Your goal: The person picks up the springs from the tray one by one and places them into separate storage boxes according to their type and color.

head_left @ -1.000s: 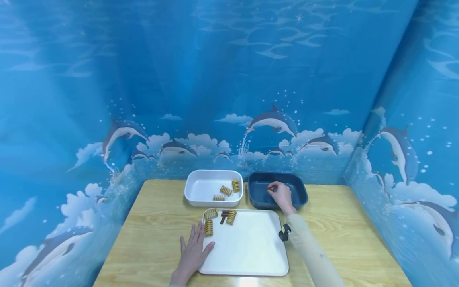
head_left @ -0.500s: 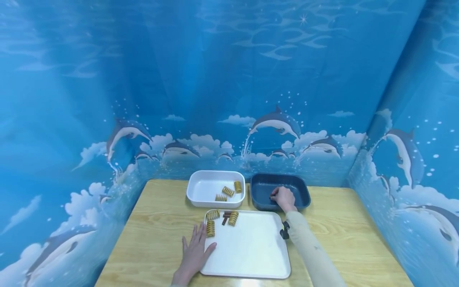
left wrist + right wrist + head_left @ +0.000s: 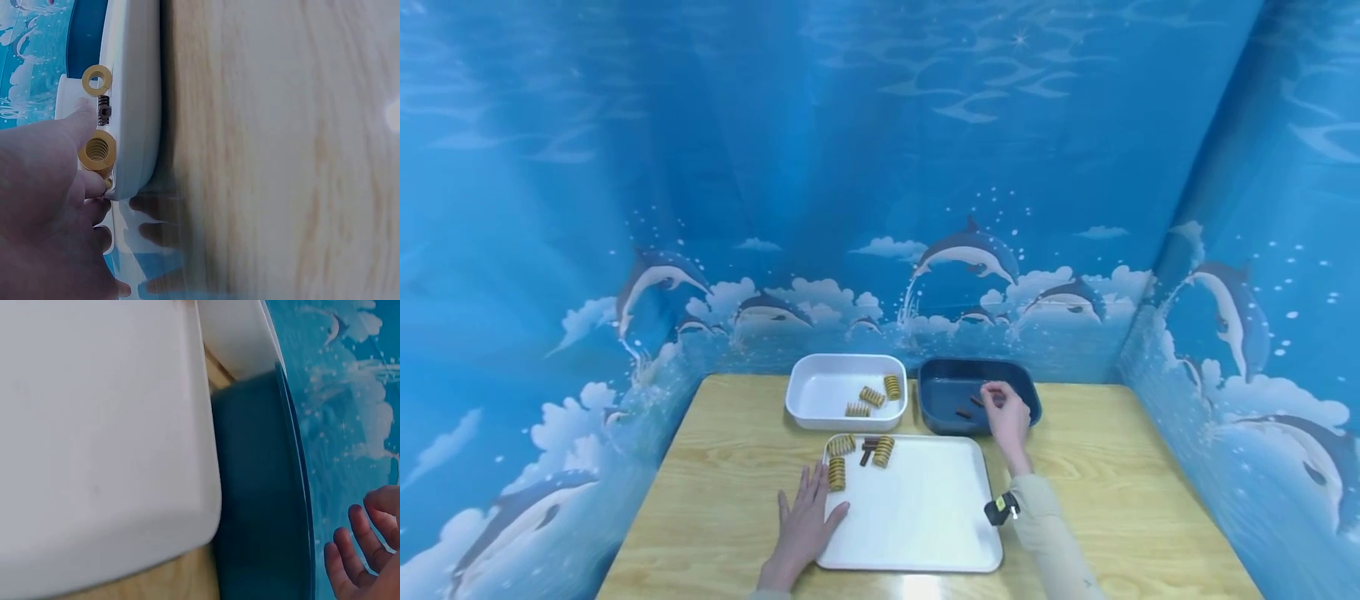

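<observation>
Head: my right hand point(image 3: 1010, 419) hangs over the navy bin point(image 3: 938, 408); dipping, it could scatter the dark pieces point(image 3: 964, 413) inside. My left hand point(image 3: 803, 525) lies spread on the tray point(image 3: 925, 517). Left wrist: a nudge could topple the nearby yellow spring point(image 3: 98, 152). Right wrist: bent fingers point(image 3: 367, 539) pinch nothing visible.

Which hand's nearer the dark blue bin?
Right. The right hand is over the dark blue bin; the left hand is well away from it, at the left edge of the white tray.
</observation>
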### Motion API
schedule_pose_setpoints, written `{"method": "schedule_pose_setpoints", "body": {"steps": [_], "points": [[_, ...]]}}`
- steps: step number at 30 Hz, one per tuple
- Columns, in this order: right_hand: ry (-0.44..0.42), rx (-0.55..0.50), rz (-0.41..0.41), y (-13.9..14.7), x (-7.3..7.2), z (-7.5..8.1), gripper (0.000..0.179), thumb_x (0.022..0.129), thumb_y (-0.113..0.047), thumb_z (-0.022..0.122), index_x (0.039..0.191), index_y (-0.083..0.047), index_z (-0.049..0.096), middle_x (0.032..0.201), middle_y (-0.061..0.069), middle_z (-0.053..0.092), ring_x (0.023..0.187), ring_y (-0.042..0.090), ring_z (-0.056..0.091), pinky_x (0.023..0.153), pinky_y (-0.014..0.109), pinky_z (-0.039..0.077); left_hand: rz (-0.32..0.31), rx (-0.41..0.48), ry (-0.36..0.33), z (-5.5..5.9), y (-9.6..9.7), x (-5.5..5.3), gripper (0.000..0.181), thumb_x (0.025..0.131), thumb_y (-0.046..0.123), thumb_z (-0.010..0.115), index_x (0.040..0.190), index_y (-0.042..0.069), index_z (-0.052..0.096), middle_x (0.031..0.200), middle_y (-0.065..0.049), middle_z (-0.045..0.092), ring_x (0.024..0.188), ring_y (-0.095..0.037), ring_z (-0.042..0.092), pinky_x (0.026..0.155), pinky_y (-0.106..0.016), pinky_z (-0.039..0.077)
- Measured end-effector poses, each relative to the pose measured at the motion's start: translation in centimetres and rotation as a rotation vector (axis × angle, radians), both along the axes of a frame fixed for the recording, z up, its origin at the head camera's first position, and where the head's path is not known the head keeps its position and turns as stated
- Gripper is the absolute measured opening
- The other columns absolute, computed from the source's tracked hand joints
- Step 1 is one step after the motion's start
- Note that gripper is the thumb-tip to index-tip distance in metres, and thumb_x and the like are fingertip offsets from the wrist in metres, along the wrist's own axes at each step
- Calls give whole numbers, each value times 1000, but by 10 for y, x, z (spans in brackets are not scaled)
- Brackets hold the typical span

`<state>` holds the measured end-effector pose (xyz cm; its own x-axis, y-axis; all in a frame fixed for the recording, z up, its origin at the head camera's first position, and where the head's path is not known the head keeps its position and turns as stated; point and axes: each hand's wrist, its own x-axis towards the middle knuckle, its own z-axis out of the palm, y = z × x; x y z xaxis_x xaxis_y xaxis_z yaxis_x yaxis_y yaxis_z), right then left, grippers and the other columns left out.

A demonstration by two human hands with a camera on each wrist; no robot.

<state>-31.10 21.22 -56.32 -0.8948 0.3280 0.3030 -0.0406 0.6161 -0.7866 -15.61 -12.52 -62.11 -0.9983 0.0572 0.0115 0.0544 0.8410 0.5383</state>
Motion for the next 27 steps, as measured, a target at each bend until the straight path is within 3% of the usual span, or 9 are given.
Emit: {"method": "schedule_pose_setpoints", "body": {"steps": [9,18,27], "points": [[55,-51,46,-28,26,-7,8,93,-14,74,98,-8,75,90,9,76,79,26,70,73,35,55,4,-12,-7,-1,0,0,77,100,46,58,155,-3,33,163,-22,30,151,-45,19,112,-79,0],[110,-107,209,-87,39,-13,8,88,-6,78,95,-8,75,84,4,73,73,17,67,66,21,57,-1,-12,6,-3,-2,0,77,100,46,58,156,-2,33,163,-21,29,151,-45,19,112,-80,2],[52,40,391,-134,52,-27,10,86,-4,77,93,-9,73,89,3,72,77,18,69,67,27,59,-4,-7,6,0,-2,0,77,100,46,58,154,-4,34,163,-21,29,151,-45,20,112,-80,2]]}}
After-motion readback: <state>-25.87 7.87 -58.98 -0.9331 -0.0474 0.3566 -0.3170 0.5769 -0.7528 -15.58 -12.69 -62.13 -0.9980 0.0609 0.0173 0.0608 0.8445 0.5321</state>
